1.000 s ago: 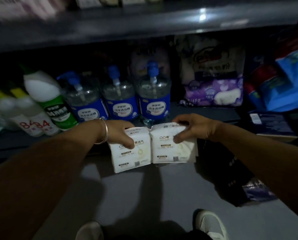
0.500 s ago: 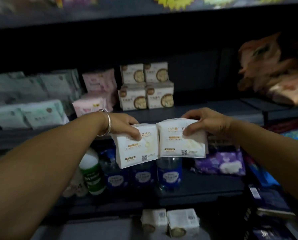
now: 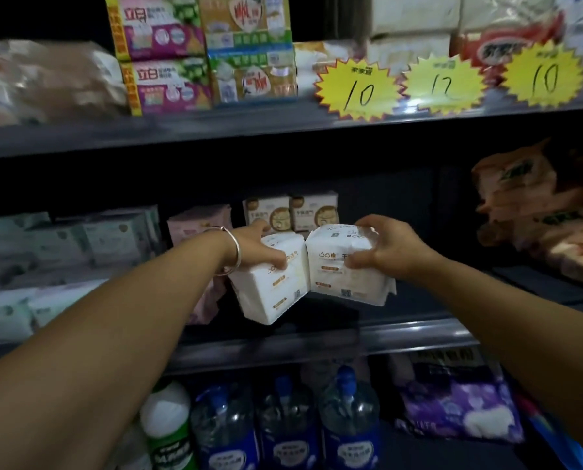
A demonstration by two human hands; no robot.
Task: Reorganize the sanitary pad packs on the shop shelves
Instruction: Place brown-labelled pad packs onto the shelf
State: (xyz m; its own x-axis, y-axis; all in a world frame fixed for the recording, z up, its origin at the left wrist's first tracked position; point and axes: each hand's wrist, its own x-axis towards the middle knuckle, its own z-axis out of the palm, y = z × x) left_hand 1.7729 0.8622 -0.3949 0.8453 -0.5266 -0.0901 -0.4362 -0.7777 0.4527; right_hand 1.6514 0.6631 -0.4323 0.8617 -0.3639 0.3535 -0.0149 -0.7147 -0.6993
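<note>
While both arms reach toward the shelf [image 3: 317,337], the left hand [image 3: 256,249] fingers clamp one white pack [image 3: 273,293], the right hand [image 3: 385,249] fingers clutch its touching neighbour pack [image 3: 337,266].

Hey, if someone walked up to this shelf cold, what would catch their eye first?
Probably the two white pad packs held side by side at centre, one in the left hand, one in the right hand, in front of the middle shelf. Next, three yellow starburst price tags on the upper shelf edge, reading 10, 12 and 10.
</note>
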